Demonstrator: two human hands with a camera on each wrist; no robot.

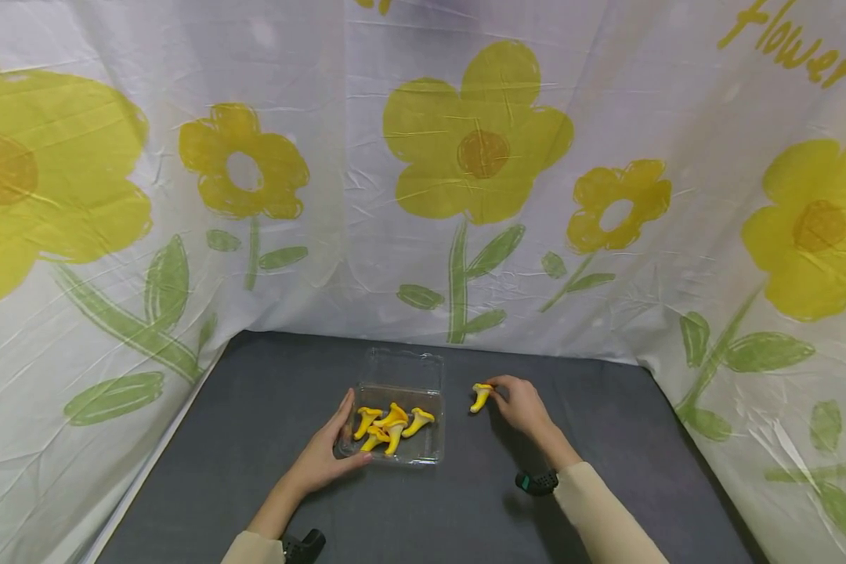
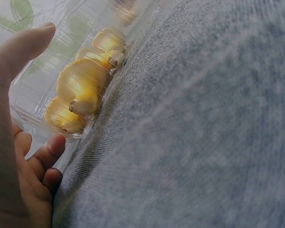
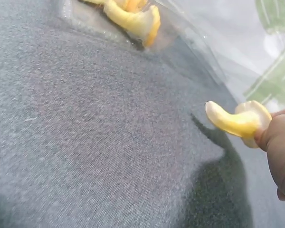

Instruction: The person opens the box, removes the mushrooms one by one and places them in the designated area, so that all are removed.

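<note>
A clear plastic clamshell box (image 1: 430, 454) stands on the table with its lid (image 1: 403, 368) raised at the far side. Several yellow chanterelle mushrooms (image 1: 393, 431) lie together inside. My left hand (image 1: 327, 448) holds the box by its left end, thumb at the near edge and fingers along the left side. Through the clear wall the mushrooms (image 2: 83, 85) show beside that hand (image 2: 31, 156). To the right of the box, my right hand (image 1: 525, 403) pinches one chanterelle (image 1: 479, 398) by its cap. Its stem points down and toward the box, above its shadow on the cloth.
A dark grey cloth covers the table (image 1: 254, 439). White fabric curtains (image 1: 338, 235) printed with yellow flowers hang behind it and along both sides. A black band sits on the right wrist (image 1: 536, 482), another black device on the left (image 1: 303, 546).
</note>
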